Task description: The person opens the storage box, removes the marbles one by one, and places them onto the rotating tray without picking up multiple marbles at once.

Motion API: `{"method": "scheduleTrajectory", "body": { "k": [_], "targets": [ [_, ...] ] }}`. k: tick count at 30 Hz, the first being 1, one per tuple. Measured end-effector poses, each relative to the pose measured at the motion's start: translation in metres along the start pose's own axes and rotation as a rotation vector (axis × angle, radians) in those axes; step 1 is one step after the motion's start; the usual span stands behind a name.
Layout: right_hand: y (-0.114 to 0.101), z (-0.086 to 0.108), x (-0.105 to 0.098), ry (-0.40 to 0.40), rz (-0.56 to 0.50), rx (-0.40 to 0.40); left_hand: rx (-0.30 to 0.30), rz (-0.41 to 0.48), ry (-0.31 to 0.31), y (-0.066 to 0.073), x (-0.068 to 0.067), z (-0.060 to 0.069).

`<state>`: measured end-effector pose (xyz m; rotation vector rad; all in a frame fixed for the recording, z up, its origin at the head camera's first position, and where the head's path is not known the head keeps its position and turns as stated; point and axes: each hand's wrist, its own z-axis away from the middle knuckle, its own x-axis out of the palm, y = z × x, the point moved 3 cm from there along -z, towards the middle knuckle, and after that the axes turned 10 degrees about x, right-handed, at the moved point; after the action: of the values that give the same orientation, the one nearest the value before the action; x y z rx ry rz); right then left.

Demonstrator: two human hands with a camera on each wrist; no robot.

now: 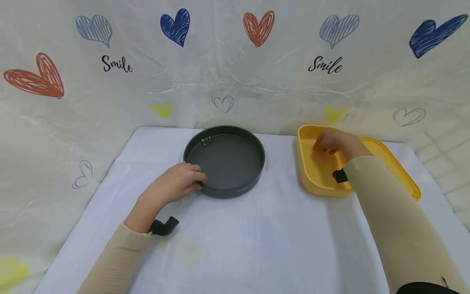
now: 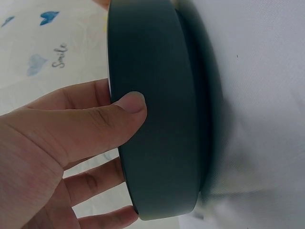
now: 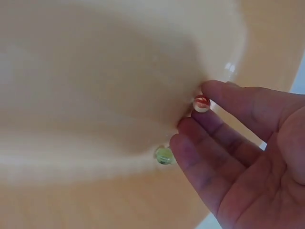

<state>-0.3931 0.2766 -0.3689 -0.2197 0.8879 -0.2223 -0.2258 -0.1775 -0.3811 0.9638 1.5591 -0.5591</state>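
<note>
My left hand (image 1: 180, 181) grips the near left rim of a dark grey round pan (image 1: 229, 161). Its thumb (image 2: 131, 107) lies on the outer wall while the fingers reach over the rim. Several small green marbles (image 1: 206, 141) sit inside the pan by its far left wall. Down inside a yellow rectangular container (image 1: 310, 171) is my right hand (image 1: 335, 142). A red and white marble (image 3: 201, 103) is pinched between its thumb and fingers. Beside the fingertips, a green marble (image 3: 164, 155) lies on the container's floor near the wall.
A yellow lid (image 1: 394, 165) lies to the right of the container, partly behind the right forearm. White cloth (image 1: 257, 245) covers the table. Behind it hangs a pale sheet (image 1: 220, 69) printed with hearts.
</note>
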Motion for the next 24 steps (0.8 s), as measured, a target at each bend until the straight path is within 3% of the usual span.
{"method": "scheduleTrajectory", "body": {
  "k": [4,10,17,24],
  "targets": [
    [-0.002,0.001,0.0,-0.005,-0.003,0.001,0.003,0.003,-0.001,0.0,0.0,0.0],
    [-0.004,0.004,-0.002,0.079,-0.173,0.006,0.005,0.003,0.002,0.0,0.001,0.0],
    [-0.018,0.012,-0.004,0.154,-0.254,-0.097,0.001,0.006,0.0,0.001,0.0,-0.001],
    [-0.031,0.02,-0.004,0.174,-0.305,-0.115,0.006,0.008,0.001,0.001,-0.001,0.0]
  ]
}}
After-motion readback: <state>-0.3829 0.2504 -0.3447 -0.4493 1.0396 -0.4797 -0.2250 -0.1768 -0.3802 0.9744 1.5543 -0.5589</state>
